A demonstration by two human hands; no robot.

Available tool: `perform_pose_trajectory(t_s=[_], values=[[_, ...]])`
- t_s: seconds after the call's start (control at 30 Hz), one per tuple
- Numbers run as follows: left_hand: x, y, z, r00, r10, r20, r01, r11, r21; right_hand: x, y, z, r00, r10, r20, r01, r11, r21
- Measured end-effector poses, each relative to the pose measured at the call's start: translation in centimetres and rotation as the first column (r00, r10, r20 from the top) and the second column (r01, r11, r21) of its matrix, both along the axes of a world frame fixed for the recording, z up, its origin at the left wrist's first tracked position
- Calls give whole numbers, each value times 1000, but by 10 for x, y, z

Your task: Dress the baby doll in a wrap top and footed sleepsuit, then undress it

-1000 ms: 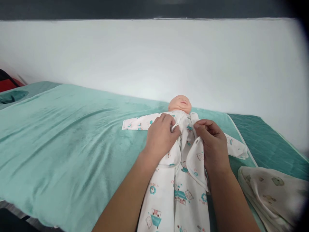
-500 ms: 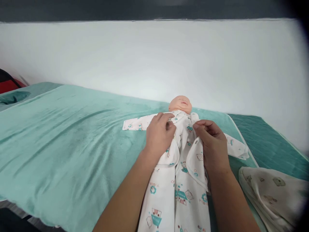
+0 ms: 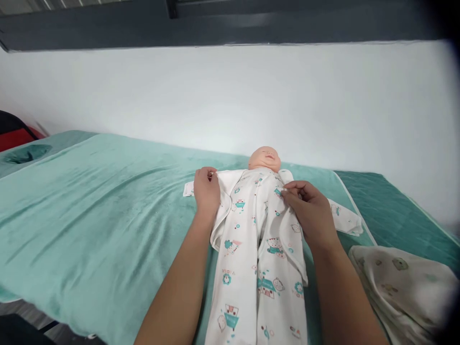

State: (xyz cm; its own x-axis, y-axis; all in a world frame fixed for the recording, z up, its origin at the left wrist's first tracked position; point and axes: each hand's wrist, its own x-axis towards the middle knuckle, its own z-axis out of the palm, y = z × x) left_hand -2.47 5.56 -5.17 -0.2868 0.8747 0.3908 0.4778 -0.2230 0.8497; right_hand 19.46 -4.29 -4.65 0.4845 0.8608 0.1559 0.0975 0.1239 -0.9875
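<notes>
A baby doll (image 3: 264, 159) lies face up, its head toward the wall. It is dressed in white printed baby clothes: long trousers (image 3: 233, 278) reaching up over the chest, and a long-sleeved top (image 3: 230, 179) whose front is spread apart. My left hand (image 3: 207, 190) has its fingers closed at the edge of the top's left front panel, which is folded outward over the sleeve and shows its plain white inside. My right hand (image 3: 309, 206) pinches the right front panel (image 3: 295, 235) near the doll's chest. The doll's hands are hidden in the sleeves.
A mint-green plush sheet (image 3: 108, 215) with wrinkles covers the bed. At the lower right lies a crumpled white printed cloth (image 3: 402, 282), beside a darker green quilted cover (image 3: 388, 206). A white wall (image 3: 161, 96) stands behind; something red and black (image 3: 14, 134) is at far left.
My left hand has moved left from the doll's chest, drawing the left front panel open and outward. My right hand stays by the right panel. The view has tilted up slightly.
</notes>
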Motion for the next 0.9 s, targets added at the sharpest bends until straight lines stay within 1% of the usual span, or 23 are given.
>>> perform_pose_trajectory(t_s=[0.03,0.07,0.13,0.17,0.2,0.23,0.3,0.33,0.4,0.5,0.67,0.8,0.9], values=[[3,0,-1,996,-12,-87,16,999,50,11,2,-3,998,-41,39,43,998,-49],[6,-1,-1,986,-40,-162,57,993,102,22,4,-6,990,-105,90,114,989,-96],[14,-3,0,946,-167,-279,215,965,152,42,7,-10,944,-265,194,294,945,-141],[17,-4,1,916,-242,-318,299,944,142,48,8,-12,916,-330,230,365,922,-130],[19,-4,1,887,-307,-344,364,924,113,52,9,-14,893,-369,258,405,909,-102],[21,-2,1,864,-352,-359,404,912,78,53,9,-15,880,-378,288,412,909,-66],[22,3,-2,840,-380,-386,417,909,13,47,10,-17,865,-307,396,346,938,-29],[22,6,-4,837,-372,-401,402,916,-9,42,11,-18,845,-250,473,305,952,-40],[23,13,-7,831,-346,-436,364,930,-45,31,14,-19,781,-153,605,269,957,-105],[25,20,-9,821,-291,-491,287,954,-87,23,21,-18,701,-86,708,305,934,-188],[30,28,-7,775,-232,-588,196,973,-124,27,37,-10,643,10,766,350,886,-305],[27,37,-8,764,-187,-618,147,982,-116,39,53,-6,571,85,817,365,864,-346],[20,43,-9,768,-180,-614,151,984,-99,59,64,-6,569,151,809,384,821,-423]])
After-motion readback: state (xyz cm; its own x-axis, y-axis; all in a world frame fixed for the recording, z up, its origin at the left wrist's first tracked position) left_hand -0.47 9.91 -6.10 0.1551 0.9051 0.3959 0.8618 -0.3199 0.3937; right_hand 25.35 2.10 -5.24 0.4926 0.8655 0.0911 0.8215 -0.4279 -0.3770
